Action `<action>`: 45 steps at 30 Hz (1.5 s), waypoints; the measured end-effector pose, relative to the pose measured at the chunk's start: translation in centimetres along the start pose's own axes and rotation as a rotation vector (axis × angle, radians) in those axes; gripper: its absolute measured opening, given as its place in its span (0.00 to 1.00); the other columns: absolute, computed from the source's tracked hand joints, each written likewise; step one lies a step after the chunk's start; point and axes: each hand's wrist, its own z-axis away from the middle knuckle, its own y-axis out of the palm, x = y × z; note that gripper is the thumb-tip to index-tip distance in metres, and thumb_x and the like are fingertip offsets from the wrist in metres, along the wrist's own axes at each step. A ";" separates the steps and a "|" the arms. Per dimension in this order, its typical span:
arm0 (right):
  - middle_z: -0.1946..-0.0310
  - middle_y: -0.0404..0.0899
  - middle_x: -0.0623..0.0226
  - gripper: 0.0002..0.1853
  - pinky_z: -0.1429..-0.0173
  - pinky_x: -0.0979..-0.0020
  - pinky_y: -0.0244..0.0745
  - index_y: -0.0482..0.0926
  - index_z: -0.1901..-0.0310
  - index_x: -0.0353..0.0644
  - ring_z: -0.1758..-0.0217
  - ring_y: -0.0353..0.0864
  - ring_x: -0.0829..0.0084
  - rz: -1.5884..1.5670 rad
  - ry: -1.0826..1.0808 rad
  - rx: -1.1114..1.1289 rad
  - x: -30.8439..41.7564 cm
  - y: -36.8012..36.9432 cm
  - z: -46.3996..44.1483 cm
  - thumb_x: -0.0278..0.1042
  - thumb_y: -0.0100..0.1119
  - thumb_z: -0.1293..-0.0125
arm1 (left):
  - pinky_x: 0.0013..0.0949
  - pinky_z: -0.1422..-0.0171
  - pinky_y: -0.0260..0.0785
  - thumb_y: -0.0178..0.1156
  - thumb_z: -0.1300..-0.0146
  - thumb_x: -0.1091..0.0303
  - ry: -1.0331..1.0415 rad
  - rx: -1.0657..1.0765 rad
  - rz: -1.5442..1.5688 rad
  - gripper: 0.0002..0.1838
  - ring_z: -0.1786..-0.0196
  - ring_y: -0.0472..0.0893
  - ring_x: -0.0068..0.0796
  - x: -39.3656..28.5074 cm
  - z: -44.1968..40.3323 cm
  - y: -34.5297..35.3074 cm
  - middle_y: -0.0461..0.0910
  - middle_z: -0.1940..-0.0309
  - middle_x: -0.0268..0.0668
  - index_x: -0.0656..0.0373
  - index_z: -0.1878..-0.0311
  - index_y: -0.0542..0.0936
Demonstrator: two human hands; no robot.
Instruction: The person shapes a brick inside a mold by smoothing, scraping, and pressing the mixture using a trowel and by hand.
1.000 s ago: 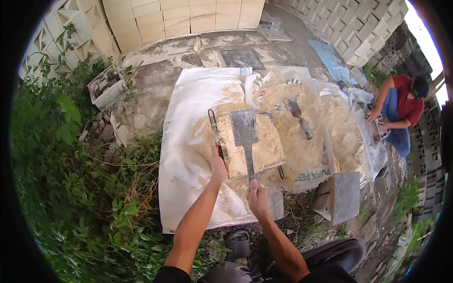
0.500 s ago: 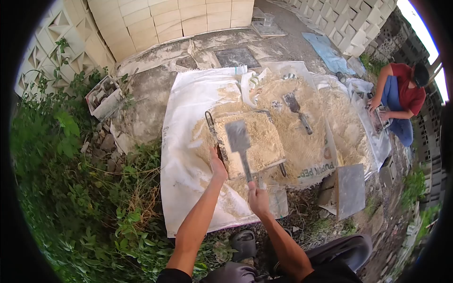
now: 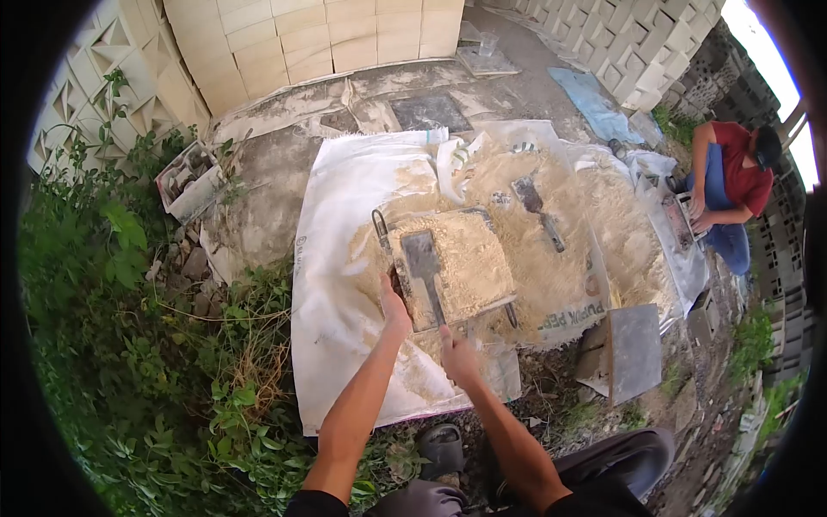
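A square metal mold [image 3: 469, 315], filled with pale sandy powder [image 3: 474, 258], lies on the white sacking and has loop handles at two corners. My left hand [image 3: 395, 308] holds the mold's left side, its fingers partly hidden along the edge. In my right hand [image 3: 459, 356] is the handle of a flat trowel [image 3: 421, 257]. The trowel's rectangular grey blade rests on the powder in the left part of the mold. A second trowel [image 3: 528, 195] lies on the spread powder to the right of the mold.
White sacking [image 3: 336, 198] spreads beneath the mold. A grey slab [image 3: 635, 349] leans at the right front, and a box of rubble [image 3: 189, 182] stands at left near dense plants [image 3: 129, 345]. At far right a person [image 3: 732, 185] in a red shirt crouches over another mold. Stacked blocks [image 3: 310, 39] line the back.
The trowel blade has come down and slightly left onto the powder, with my right hand moving left and lower. My left hand stays at the mold's side. The person at right has shifted their arms.
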 end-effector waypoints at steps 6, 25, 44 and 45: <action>0.89 0.66 0.70 0.36 0.83 0.69 0.59 0.68 0.87 0.41 0.88 0.65 0.77 -0.309 0.063 0.103 -2.7 -0.9 -0.1 0.64 0.43 0.29 | 0.42 0.23 0.44 0.39 0.28 0.41 0.628 -0.210 -0.951 0.38 0.26 0.56 0.45 -3.6 -4.7 2.0 0.57 0.28 0.49 0.66 0.29 0.58; 0.89 0.52 0.80 0.30 0.87 0.75 0.39 0.58 0.82 0.49 0.91 0.46 0.84 -0.694 0.109 -0.067 -2.4 -7.9 1.4 0.63 0.43 0.28 | 0.44 0.19 0.37 0.46 0.28 0.65 0.922 0.401 -2.130 0.23 0.22 0.50 0.35 -5.2 -6.2 7.1 0.61 0.28 0.38 0.56 0.31 0.66; 0.86 0.67 0.70 0.18 0.82 0.76 0.62 0.71 0.52 0.37 0.86 0.66 0.81 -0.484 -0.663 -0.041 15.0 -7.1 -4.9 0.45 0.40 0.23 | 0.53 0.20 0.31 0.36 0.26 0.52 0.895 0.362 -2.065 0.32 0.21 0.43 0.46 -5.0 -6.8 7.5 0.49 0.25 0.51 0.65 0.27 0.54; 0.85 0.69 0.68 0.15 0.79 0.75 0.65 0.68 0.49 0.37 0.83 0.69 0.78 -0.559 -0.567 -0.060 20.3 -9.2 -5.2 0.41 0.40 0.24 | 0.53 0.20 0.31 0.36 0.26 0.52 0.904 0.355 -2.054 0.32 0.21 0.43 0.46 -4.9 -6.7 7.4 0.49 0.25 0.51 0.65 0.27 0.54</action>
